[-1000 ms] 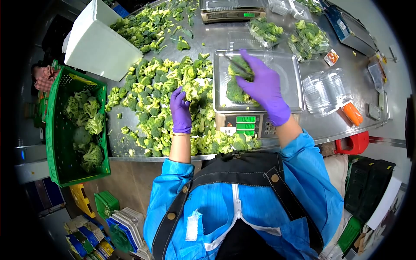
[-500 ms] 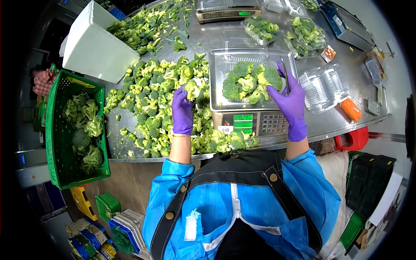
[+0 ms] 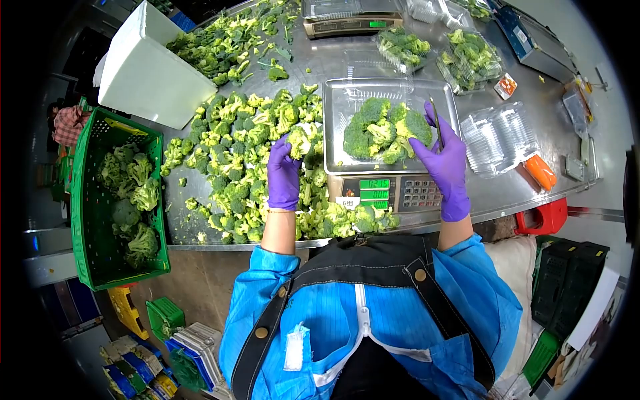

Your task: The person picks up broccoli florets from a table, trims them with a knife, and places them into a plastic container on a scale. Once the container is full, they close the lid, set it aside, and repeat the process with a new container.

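1. Purple nitrile gloves on both hands. The left hand [image 3: 283, 175] is pinched shut on one floret [image 3: 298, 141], held just over the loose pile [image 3: 233, 160] on the steel, at about 9 o'clock from the tray [image 3: 340, 100].
2. The right hand [image 3: 445, 160] is curled around a thin knife [image 3: 437, 123] with the blade pointing to 12 o'clock. Its fingertips touch the 3 o'clock side of the heap [image 3: 383, 130] that sits on the tray.
3. The scale's display [image 3: 375, 193] is lit at the tray's 6 o'clock. The digits are too small for me to trust.
4. My take: get that right hand fully off the heap and tray before reading the number, since any lean on it will throw the weight off.
5. I'd top up with single florets like the one in the left hand. Small pieces let you creep up on the number without overshooting.
6. Drop each one mid-heap, not at the rim. The heap already bulges toward 3 o'clock, so a piece landing there could roll off.
7. When the left hand crosses over, point the blade away from it, toward 1 or 2 o'clock.
8. The empty clamshells [image 3: 497, 130] are near, at 3 o'clock from the tray, so there's no need to stretch.
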`<state>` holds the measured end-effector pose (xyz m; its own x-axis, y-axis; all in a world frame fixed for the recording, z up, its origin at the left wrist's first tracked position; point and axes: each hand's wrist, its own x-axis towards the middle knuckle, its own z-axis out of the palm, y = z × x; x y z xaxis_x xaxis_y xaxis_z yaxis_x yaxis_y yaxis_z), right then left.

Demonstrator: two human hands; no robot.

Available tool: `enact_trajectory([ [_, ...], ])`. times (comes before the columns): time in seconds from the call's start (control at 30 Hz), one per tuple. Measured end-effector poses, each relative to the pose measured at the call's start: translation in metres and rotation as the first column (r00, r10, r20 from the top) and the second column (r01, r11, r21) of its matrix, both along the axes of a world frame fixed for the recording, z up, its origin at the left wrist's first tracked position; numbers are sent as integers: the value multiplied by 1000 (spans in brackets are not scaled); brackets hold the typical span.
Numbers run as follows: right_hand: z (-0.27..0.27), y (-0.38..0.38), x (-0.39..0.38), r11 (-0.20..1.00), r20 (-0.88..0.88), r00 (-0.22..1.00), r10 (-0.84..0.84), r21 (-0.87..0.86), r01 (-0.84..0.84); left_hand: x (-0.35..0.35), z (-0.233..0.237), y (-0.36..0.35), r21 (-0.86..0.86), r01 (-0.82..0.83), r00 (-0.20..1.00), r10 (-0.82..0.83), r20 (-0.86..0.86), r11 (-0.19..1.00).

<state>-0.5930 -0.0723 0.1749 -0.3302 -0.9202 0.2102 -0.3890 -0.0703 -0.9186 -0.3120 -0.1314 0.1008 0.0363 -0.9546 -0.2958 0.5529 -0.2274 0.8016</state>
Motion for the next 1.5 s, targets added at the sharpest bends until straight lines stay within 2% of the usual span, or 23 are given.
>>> enact_trajectory([
  [0.13, -16, -8, -1, 1000, -89, 996, 23, 13, -21, -4, 1, 1, 9, -18, 1000, 18, -13, 1000],
  [0.2, -19, -14, 3, 996, -195, 978, 72, 62, -61, -5, 1, 1, 22, -13, 999, 13, -30, 1000],
  [0.33, -15, -29, 22, 993, -235, 965, 114, 7, -115, -3, -4, 0, 34, -24, 1000, 24, -11, 999],
  [0.4, -6, -37, 34, 988, -361, 920, 154, 74, -137, 0, -10, -1, 29, -14, 1000, 14, 4, 999],
  [0.53, -14, -59, 50, 967, -451, 856, 253, 93, -237, 2, -10, 1, 24, 6, 999, -5, -40, 1000],
  [0.57, -32, -66, 47, 955, -560, 778, 287, 103, -278, -1, -6, 3, -16, 27, 993, -29, -114, 1000],
  [0.6, -32, -67, 46, 954, -561, 777, 287, 99, -282, -3, -1, 5, -58, 45, 981, -55, -186, 997],
  [0.63, -32, -67, 46, 945, -592, 737, 325, 170, -280, -3, 3, 6, -51, 70, 963, -80, -258, 996],
  [0.67, -31, -67, 46, 931, -620, 695, 365, 240, -275, -5, 8, 9, -70, 74, 952, -91, -291, 995],
  [0.7, -30, -67, 44, 930, -623, 691, 367, 235, -283, -6, 13, 10, -68, 96, 941, -113, -319, 993],
  [0.77, -26, -58, 40, 956, -447, 847, 286, 78, -282, -5, 9, 13, -38, 123, 917, -128, -377, 992],
  [0.87, -14, -46, 36, 968, -414, 880, 232, 6, -252, -9, 11, 13, -52, 175, 876, -179, -447, 983],
  [0.93, -3, -36, 37, 970, -389, 899, 202, -49, -239, -15, 12, 15, -26, 163, 854, -154, -497, 986],
  [1.0, 3, -24, 37, 938, -210, 914, 346, 72, -339, -19, 12, 17, -51, 215, 845, -212, -491, 975],
  [1.07, 10, -11, 46, 916, -29, 924, 382, 144, -374, -28, 30, 23, -106, 275, 854, -294, -429, 956],
  [1.1, 17, -6, 49, 891, -14, 913, 407, 226, -394, -29, 32, 23, -168, 340, 858, -378, -347, 925],
  [1.13, 16, -2, 52, 870, 53, 900, 433, 235, -433, -32, 33, 25, -195, 366, 862, -410, -299, 910],
  [1.27, 4, 4, 63, 888, 85, 897, 433, 128, -441, -39, 38, 32, -170, 450, 859, -477, -187, 877],
  [1.33, 4, 4, 61, 863, 6, 901, 435, 281, -419, -43, 46, 36, -179, 489, 865, -501, -25, 854],
  [1.4, -4, 2, 56, 875, 24, 905, 424, 245, -417, -47, 49, 37, -203, 519, 854, -516, 68, 830],
  [1.5, 3, -1, 47, 951, 65, 961, 267, 142, -274, -48, 49, 37, -115, 514, 853, -491, 177, 850],
])
